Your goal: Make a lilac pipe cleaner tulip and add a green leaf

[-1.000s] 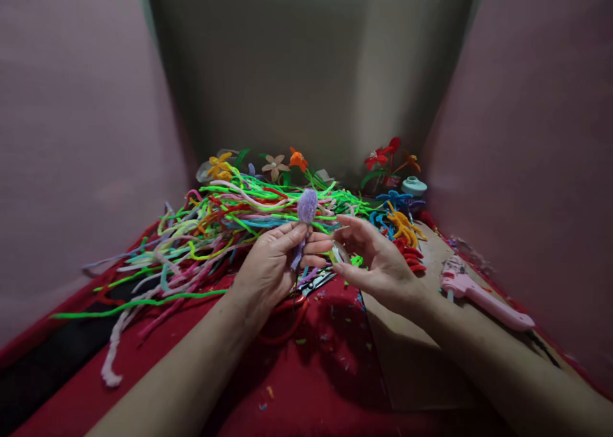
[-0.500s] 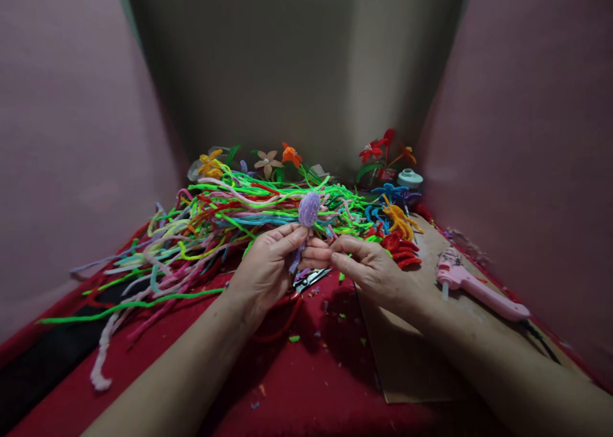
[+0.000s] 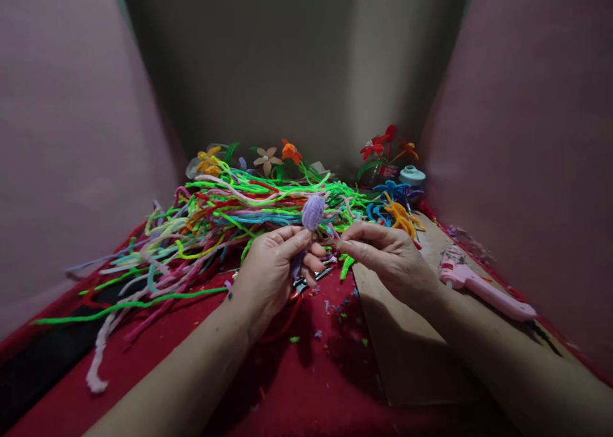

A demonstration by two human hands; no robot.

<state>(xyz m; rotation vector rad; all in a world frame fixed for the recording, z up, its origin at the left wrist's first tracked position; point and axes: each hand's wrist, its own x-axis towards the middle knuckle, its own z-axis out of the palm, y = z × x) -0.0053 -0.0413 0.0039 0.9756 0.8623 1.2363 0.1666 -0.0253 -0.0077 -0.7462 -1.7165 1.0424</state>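
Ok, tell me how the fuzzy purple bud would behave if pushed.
Pinched at its base by the left hand, the purple bud would probably tilt. Its fuzzy surface suggests good grip; its small, plush form looks light.

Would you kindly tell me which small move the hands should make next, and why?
Probably bring the right hand in to the base of the purple bud: the left hand holds the bud there, leaving its rounded head exposed, while the right hand, closed in a pinch, is beside but apart. Anything in that pinch is too small to tell.
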